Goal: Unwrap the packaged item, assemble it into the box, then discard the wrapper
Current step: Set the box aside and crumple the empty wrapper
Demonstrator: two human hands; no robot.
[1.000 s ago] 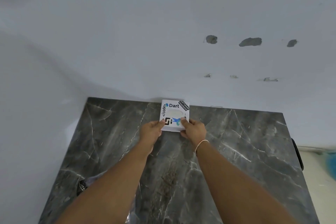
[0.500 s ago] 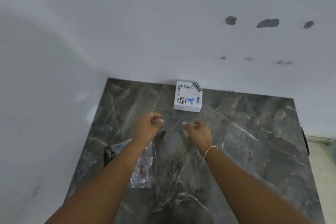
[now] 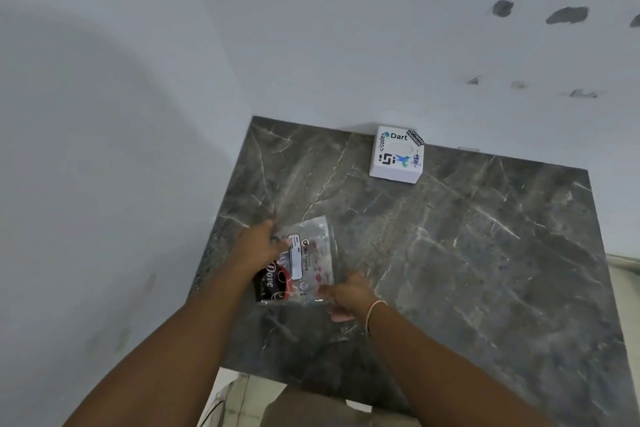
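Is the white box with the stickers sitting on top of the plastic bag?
No, the white box sits alone at the table's far edge by the wall, well apart from the plastic bag.
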